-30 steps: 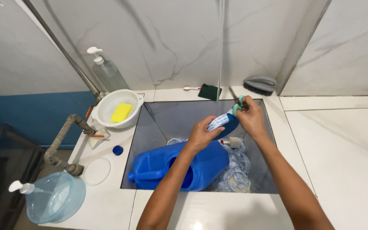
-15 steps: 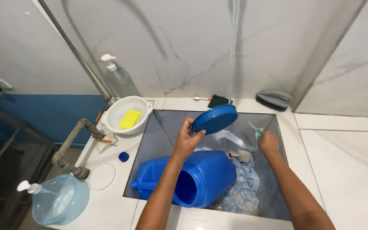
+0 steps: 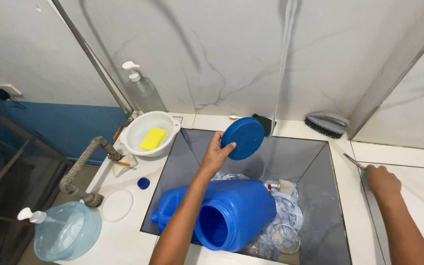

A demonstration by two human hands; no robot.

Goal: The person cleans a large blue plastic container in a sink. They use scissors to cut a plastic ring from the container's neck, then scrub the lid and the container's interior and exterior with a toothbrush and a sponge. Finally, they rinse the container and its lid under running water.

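Left hand [image 3: 215,156] gripping blue lid [image 3: 243,138] tilted toward camera, right hand [image 3: 382,180] seemingly closed on green-handled tool [image 3: 357,164]

A clear pump bottle [image 3: 143,91] with a white pump head stands at the back left corner of the surface, against the wall. A round pale blue pump bottle [image 3: 67,235] sits off the surface's front left corner. A large blue jug [image 3: 222,213] lies on its side in the sink, mouth open. No labels, signs or screens show.
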